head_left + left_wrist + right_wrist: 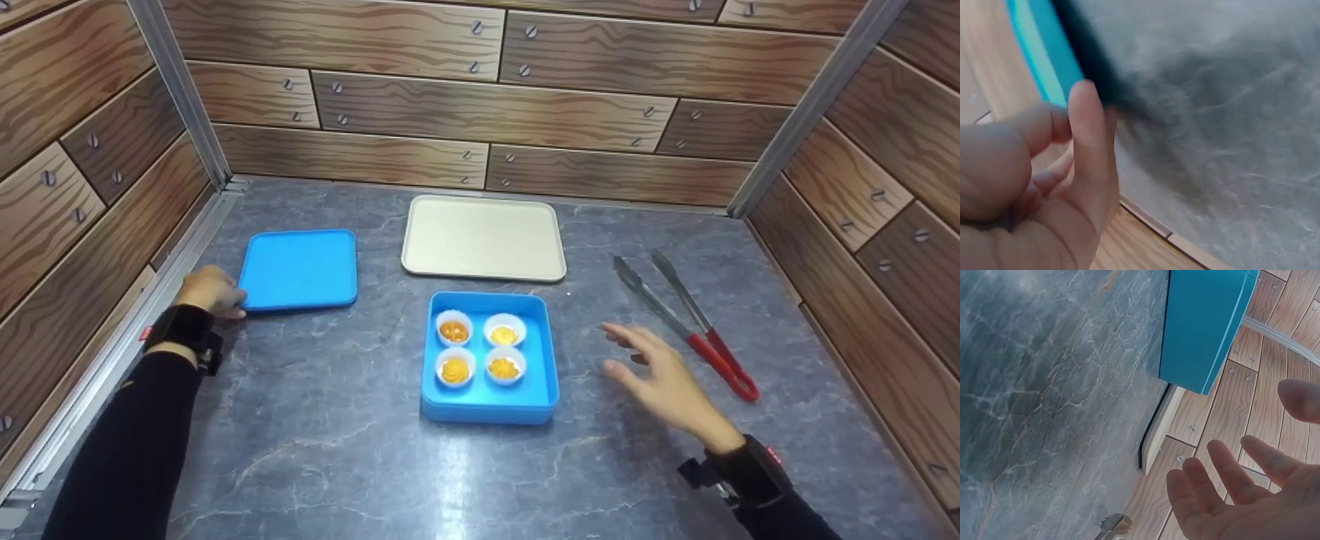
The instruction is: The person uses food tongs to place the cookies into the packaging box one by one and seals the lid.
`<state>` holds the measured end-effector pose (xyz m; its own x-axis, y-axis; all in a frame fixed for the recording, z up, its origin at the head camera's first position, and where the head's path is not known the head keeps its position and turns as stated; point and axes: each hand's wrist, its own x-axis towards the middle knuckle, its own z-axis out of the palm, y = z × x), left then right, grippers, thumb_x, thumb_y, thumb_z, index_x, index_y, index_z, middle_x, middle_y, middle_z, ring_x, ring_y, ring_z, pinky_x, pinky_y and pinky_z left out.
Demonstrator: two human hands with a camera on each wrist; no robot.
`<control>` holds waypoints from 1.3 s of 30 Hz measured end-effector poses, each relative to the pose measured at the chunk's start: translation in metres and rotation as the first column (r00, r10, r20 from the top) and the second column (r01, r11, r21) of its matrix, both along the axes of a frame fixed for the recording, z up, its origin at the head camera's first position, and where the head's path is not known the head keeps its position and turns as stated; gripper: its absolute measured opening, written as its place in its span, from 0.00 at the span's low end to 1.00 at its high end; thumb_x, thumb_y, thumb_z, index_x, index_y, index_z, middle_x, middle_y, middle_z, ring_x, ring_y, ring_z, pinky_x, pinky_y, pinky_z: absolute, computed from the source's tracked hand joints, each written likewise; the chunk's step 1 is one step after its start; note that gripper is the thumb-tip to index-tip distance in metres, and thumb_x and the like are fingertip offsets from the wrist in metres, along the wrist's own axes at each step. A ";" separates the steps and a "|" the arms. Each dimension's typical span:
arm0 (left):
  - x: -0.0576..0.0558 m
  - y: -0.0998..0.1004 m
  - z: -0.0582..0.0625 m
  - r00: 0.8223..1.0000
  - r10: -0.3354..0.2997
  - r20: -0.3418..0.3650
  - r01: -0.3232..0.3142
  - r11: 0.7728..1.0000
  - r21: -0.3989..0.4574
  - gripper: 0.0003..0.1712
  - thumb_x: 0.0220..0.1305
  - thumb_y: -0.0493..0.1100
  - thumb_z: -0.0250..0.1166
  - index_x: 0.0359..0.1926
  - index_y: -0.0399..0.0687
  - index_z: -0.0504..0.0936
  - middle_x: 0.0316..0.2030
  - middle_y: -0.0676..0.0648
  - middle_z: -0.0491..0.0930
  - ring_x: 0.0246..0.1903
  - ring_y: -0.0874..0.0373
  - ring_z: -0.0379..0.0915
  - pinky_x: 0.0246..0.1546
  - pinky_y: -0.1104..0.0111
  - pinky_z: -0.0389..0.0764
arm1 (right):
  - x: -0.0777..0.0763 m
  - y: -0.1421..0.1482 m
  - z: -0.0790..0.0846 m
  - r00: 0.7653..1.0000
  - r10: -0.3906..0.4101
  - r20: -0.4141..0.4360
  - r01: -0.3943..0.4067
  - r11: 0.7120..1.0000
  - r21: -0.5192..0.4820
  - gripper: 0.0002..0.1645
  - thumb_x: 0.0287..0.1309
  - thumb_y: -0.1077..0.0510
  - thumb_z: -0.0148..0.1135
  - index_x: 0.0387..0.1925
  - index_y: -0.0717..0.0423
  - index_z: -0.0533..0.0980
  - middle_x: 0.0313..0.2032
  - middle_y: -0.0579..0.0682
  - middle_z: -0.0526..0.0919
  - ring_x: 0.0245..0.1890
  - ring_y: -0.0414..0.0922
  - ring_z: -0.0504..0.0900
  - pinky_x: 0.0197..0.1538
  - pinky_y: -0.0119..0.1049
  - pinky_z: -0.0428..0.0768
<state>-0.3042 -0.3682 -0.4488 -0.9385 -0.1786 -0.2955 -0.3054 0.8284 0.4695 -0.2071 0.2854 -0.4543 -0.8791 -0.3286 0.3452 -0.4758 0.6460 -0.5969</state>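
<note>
At the left, my left hand (210, 291) pinches the near left corner of a flat blue lid (300, 268). In the left wrist view, fingers and thumb meet at the edge of the lid (1053, 56), with a dark shadow beneath it. A blue box (487, 412) without a cover stands at the middle, holding several white paper cups, such as the front left cup (455, 367), with yellow-orange filling. To the right of the box hovers my right hand (664, 379), fingers spread and holding nothing; the right wrist view also shows the box (1204, 326).
Behind the box lies a cream tray (484, 238). Tongs (705, 337) with red handles rest on the grey marbled table (315, 465), beyond my right hand. Wood-patterned walls (420, 105) enclose the back and both sides.
</note>
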 end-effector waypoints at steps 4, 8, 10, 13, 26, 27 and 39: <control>0.001 0.000 0.012 0.999 0.032 -0.014 -0.027 0.969 0.246 0.35 0.76 0.39 0.58 0.72 0.16 0.62 0.40 0.35 0.87 0.27 0.66 0.87 0.54 0.60 0.88 | -0.003 0.000 0.002 1.000 -0.007 0.011 0.007 1.000 -0.002 0.32 0.66 0.62 0.72 0.70 0.59 0.76 0.60 0.58 0.84 0.60 0.57 0.82 0.59 0.61 0.84; 0.000 0.009 0.019 0.993 0.091 -0.081 -0.056 0.930 0.365 0.35 0.76 0.38 0.58 0.74 0.17 0.60 0.40 0.43 0.84 0.27 0.69 0.85 0.36 0.74 0.87 | -0.010 -0.002 0.007 1.000 -0.012 0.023 0.013 1.000 -0.021 0.31 0.67 0.62 0.71 0.70 0.59 0.76 0.59 0.57 0.85 0.59 0.57 0.82 0.60 0.59 0.84; -0.003 0.015 0.022 0.990 0.089 -0.112 -0.041 0.927 0.374 0.36 0.75 0.39 0.58 0.74 0.19 0.61 0.45 0.39 0.84 0.27 0.70 0.84 0.32 0.76 0.85 | -0.016 -0.005 0.011 0.999 -0.012 0.032 0.013 0.999 -0.034 0.30 0.68 0.62 0.70 0.70 0.59 0.76 0.59 0.57 0.86 0.59 0.56 0.83 0.61 0.57 0.84; -0.006 0.030 0.029 0.982 0.075 -0.173 -0.005 0.928 0.373 0.36 0.73 0.39 0.58 0.75 0.21 0.61 0.49 0.37 0.84 0.26 0.72 0.84 0.31 0.76 0.84 | -0.025 -0.011 0.018 0.999 -0.012 0.048 0.015 0.998 -0.055 0.30 0.68 0.62 0.70 0.70 0.59 0.76 0.57 0.57 0.86 0.59 0.55 0.84 0.62 0.53 0.84; 0.001 0.155 0.053 0.917 0.092 -0.387 0.159 0.807 0.569 0.31 0.67 0.28 0.57 0.72 0.26 0.68 0.47 0.35 0.81 0.24 0.63 0.83 0.40 0.64 0.92 | -0.083 -0.075 0.046 0.975 0.047 0.218 -0.019 0.991 -0.130 0.28 0.77 0.53 0.62 0.72 0.59 0.75 0.63 0.62 0.83 0.56 0.56 0.85 0.58 0.49 0.87; 0.001 0.164 0.053 0.914 0.084 -0.397 0.171 0.807 0.565 0.31 0.67 0.28 0.57 0.71 0.27 0.69 0.47 0.35 0.82 0.24 0.62 0.83 0.39 0.63 0.92 | -0.088 -0.080 0.048 0.962 0.059 0.267 -0.021 0.990 -0.143 0.30 0.78 0.51 0.60 0.73 0.59 0.73 0.65 0.62 0.82 0.57 0.57 0.86 0.57 0.48 0.87; 0.003 0.241 0.034 0.875 0.033 -0.483 0.281 0.778 0.562 0.26 0.64 0.26 0.58 0.65 0.29 0.76 0.44 0.38 0.82 0.23 0.59 0.84 0.35 0.55 0.92 | -0.117 -0.089 0.039 0.850 0.147 0.507 0.044 0.937 -0.345 0.36 0.79 0.52 0.58 0.78 0.65 0.63 0.64 0.66 0.79 0.58 0.57 0.86 0.65 0.56 0.83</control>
<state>-0.3012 -0.1275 -0.4143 -0.9878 0.0157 0.1546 0.1507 0.3395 0.9284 -0.3241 0.1964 -0.4153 -0.9428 -0.3281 -0.0591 -0.0622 0.3474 -0.9357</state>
